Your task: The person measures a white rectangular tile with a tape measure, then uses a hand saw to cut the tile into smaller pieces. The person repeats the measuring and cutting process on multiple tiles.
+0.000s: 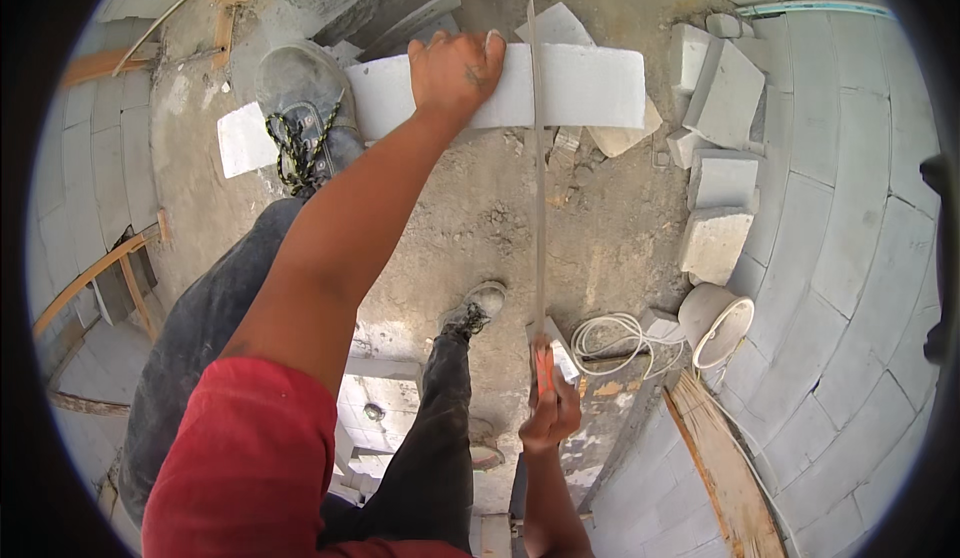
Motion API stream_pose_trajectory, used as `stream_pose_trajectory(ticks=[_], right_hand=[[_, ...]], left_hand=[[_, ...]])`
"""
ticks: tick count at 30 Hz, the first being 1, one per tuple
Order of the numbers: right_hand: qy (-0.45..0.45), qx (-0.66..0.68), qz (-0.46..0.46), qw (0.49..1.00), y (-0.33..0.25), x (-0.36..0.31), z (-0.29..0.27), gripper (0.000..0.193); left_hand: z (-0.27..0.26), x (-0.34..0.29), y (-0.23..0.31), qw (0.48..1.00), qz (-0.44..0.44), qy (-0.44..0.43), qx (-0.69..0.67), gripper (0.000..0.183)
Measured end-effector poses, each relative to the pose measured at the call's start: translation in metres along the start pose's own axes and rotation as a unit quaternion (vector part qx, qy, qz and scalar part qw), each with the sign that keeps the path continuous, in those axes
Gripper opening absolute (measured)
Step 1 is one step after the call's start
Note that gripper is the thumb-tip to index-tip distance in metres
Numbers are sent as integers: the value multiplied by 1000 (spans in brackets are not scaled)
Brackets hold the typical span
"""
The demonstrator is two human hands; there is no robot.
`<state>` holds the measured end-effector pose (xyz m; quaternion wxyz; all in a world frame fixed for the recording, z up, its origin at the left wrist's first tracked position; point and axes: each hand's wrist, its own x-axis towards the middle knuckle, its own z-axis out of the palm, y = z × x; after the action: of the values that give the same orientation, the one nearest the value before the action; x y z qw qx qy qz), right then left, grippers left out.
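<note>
A long white lightweight block [590, 83] lies crosswise at the top middle. My left hand [455, 73] is closed over its far edge, the thumb side toward the saw. My left boot [310, 98] rests against the block's left end. My right hand [550, 413] grips the orange handle of a hand saw [540, 218]. The saw's thin blade runs away from me and crosses the block to the right of my left hand. Seen almost edge-on, the blade hides how deep any cut is.
Broken block pieces [725, 93] are stacked along the right block wall [840, 158]. A white bucket [718, 323] lies tipped beside a coiled white cable [610, 338]. A wooden plank [725, 468] leans at lower right. My other boot [485, 303] stands on the dusty floor.
</note>
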<state>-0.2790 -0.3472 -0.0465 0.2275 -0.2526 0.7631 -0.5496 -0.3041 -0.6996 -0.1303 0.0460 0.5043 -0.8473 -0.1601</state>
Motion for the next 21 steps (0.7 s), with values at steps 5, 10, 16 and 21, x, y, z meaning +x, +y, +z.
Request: stream_pose_trajectory(ticks=[5,10,16,21], right_hand=[[6,-12,72,997,51,21,10,29],[14,44,-45,998,15,-20,-12,35],[-35,-43,17,998,13,39,5,32],[-19,-47,52,997,17,41,9,32]], left_hand=[[3,-1,-1,999,4,51,-18,51],[3,0,-1,1000,1,12,1,49],[1,1,2,1000,-7,23,-1,48],[-3,5,2,998,-12,-56,25,48]])
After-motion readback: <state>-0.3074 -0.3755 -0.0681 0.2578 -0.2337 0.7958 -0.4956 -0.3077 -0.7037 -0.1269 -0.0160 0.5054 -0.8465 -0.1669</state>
